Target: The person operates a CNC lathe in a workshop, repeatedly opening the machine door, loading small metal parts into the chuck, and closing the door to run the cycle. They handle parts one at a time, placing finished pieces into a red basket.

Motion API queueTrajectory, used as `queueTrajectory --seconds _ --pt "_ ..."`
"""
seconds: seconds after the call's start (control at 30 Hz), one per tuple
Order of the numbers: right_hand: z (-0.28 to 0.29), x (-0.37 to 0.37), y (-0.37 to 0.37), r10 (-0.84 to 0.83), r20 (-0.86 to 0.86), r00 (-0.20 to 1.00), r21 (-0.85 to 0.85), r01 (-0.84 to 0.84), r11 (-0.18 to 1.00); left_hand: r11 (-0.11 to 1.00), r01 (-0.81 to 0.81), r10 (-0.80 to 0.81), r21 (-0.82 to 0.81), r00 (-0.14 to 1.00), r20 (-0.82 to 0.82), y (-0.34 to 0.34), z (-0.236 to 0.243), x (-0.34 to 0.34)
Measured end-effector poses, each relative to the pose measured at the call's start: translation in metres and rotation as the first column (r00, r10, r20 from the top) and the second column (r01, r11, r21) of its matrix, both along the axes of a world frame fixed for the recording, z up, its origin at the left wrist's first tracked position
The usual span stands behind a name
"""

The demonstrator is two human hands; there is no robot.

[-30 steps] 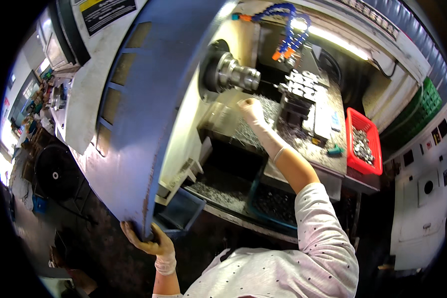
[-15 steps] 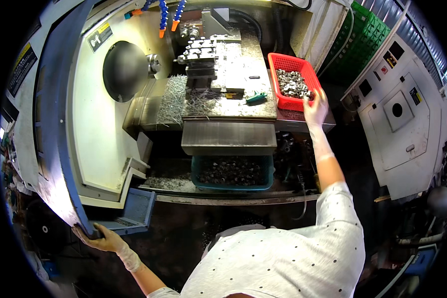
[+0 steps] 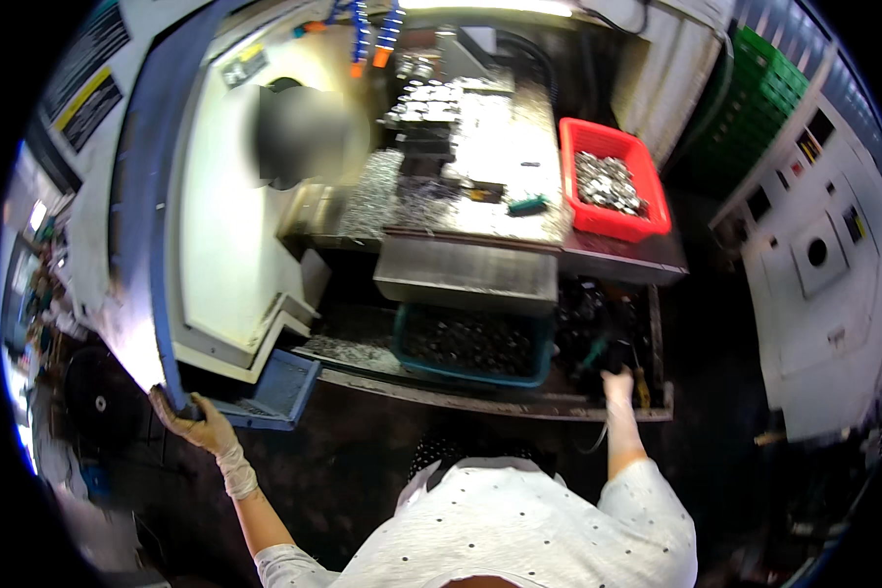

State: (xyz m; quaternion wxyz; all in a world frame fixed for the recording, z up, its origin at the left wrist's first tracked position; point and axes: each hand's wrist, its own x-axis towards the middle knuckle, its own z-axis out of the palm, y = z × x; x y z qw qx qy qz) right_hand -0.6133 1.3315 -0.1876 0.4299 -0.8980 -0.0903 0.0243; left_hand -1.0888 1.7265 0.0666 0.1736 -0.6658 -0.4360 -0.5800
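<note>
My left hand [image 3: 198, 425], in a thin whitish glove with dirty fingers, is closed round the lower corner of the blue-edged machine door [image 3: 145, 265]. Low in front of the lathe, my right hand [image 3: 617, 385] is closed at a dark object in the shadowed tray. Its fingers are partly hidden and blurred, so I cannot make out the object. A thin hose or cable [image 3: 598, 439] hangs beside that wrist. Above it, a red plastic basket [image 3: 618, 227] of small shiny metal parts [image 3: 610, 184] stands on the ledge.
The lathe's chuck area [image 3: 304, 137] is a grey blur. Metal shavings [image 3: 370, 201] lie beside the tool post [image 3: 426, 103]. A green-handled item [image 3: 527, 206] rests on the bed. Below stands a teal bin [image 3: 470, 371] of dark pieces. A white machine cabinet [image 3: 804, 294] is at right.
My right hand has left the red basket's rim and moved down to the dark tray below. My left hand stays on the door. The whole view has shifted and blurred slightly.
</note>
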Motion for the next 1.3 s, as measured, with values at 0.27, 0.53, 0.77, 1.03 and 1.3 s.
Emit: queueTrajectory --seconds 0.27,0.53,0.77,1.03,1.3 --pt "0.24 -0.032 0.099 0.274 -0.054 0.96 0.957 -0.029 0.288 0.993 0.022 -0.029 0.116 0.998 0.057 0.001 0.0 0.01" --pt "0.277 -0.119 0.417 0.879 -0.242 0.411 0.969 0.054 0.241 0.994 -0.067 0.06 0.088 0.995 0.082 -0.002 0.007 0.022" --pt "0.272 -0.143 0.518 0.734 -0.273 0.621 0.962 0.161 0.221 0.992 -0.082 0.071 0.091 0.99 0.121 -0.005 0.005 0.017" --pt "0.25 -0.135 0.52 0.728 -0.355 0.587 0.934 0.182 0.308 0.99 -0.119 0.109 0.08 0.987 0.117 -0.005 0.005 0.021" --pt "0.244 -0.139 0.521 0.735 -0.302 0.607 0.953 0.171 0.25 0.99 -0.102 0.092 0.094 0.991 0.098 -0.003 0.0 0.017"
